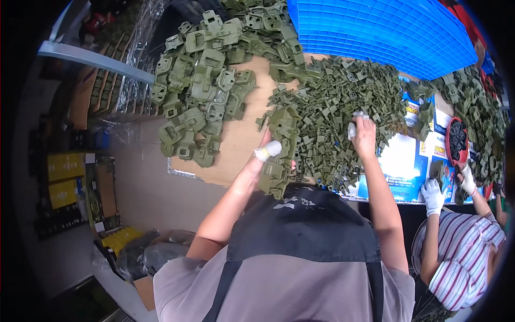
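Two bare hands at frame centre: our left hand (268,153) grips a stack of olive-green moulded plastic buckles (279,161), our right hand (363,134) curls, fingers closed, into the heap of small olive-green plastic clips (332,112).

A bare strip of brown cardboard (244,134) lies open between the heap of large green housings (201,86) and the pile of small green clips (332,112). The blue crate (375,32) blocks the far edge (a co-worker's gloved hand (432,196) crowds the right).
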The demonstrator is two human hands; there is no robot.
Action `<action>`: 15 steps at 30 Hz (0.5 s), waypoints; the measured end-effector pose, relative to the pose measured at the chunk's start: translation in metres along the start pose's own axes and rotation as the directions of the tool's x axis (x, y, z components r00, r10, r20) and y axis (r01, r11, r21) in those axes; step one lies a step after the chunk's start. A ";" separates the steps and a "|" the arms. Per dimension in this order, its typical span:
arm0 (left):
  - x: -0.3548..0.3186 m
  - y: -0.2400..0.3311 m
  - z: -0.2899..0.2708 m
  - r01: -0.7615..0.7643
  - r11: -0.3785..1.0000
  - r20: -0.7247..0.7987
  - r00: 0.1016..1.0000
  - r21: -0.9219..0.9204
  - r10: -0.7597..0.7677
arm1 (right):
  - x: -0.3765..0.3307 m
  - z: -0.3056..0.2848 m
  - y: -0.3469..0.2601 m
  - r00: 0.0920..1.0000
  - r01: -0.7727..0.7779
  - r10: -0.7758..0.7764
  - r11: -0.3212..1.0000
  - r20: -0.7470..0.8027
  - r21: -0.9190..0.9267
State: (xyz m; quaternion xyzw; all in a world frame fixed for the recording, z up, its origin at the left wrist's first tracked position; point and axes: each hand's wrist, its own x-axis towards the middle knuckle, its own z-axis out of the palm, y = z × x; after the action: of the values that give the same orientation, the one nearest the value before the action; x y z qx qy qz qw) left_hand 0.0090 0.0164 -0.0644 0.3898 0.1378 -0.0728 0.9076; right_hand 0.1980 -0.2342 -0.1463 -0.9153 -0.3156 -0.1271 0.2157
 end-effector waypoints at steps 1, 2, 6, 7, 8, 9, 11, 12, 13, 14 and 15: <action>0.001 -0.001 -0.002 0.026 1.000 0.000 1.000 0.008 -0.026 | -0.005 -0.011 -0.005 0.991 -0.096 0.083 0.988 0.106 0.117; 0.001 -0.002 -0.005 0.055 0.998 0.000 0.998 0.016 -0.055 | -0.006 -0.033 -0.028 0.984 -0.143 0.105 0.944 0.141 0.298; 0.014 -0.020 -0.021 0.059 0.984 0.019 0.998 0.166 -0.063 | -0.009 -0.087 -0.087 0.990 0.004 -0.079 0.850 0.121 0.526; 0.018 -0.013 -0.007 0.089 0.974 0.037 0.994 0.207 -0.099 | -0.010 -0.091 -0.091 0.988 0.007 -0.094 0.827 0.126 0.562; 0.020 -0.004 0.008 0.116 0.962 0.052 0.990 0.248 -0.133 | -0.011 -0.092 -0.093 0.986 0.004 -0.093 0.837 0.135 0.547; 0.020 0.004 0.018 0.140 0.946 0.059 0.985 0.292 -0.164 | -0.010 -0.091 -0.096 0.985 0.004 -0.096 0.844 0.144 0.537; 0.025 -0.008 0.002 0.115 0.899 0.101 0.980 0.422 -0.173 | -0.004 -0.096 -0.102 0.981 0.026 -0.119 0.868 0.156 0.495; 0.026 -0.010 -0.006 0.098 0.870 0.123 0.976 0.484 -0.178 | -0.003 -0.096 -0.102 0.976 0.030 -0.131 0.870 0.172 0.492; 0.026 -0.001 0.004 0.141 0.877 0.147 0.962 0.459 -0.231 | -0.002 -0.097 -0.101 0.972 0.031 -0.140 0.874 0.190 0.484; 0.025 0.012 0.016 0.184 0.881 0.171 0.944 0.435 -0.282 | -0.001 -0.098 -0.100 0.958 0.043 -0.178 0.865 0.224 0.500; 0.023 0.019 0.024 0.227 0.885 0.190 0.927 0.407 -0.325 | 0.000 -0.101 -0.103 0.934 -0.001 -0.175 0.872 0.313 0.489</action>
State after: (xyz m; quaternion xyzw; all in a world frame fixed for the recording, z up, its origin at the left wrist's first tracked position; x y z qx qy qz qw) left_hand 0.0398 0.0113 -0.0422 0.5211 0.0590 -0.2763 0.8054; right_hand 0.1232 -0.2097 -0.0260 -0.8250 -0.4117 0.1093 0.3713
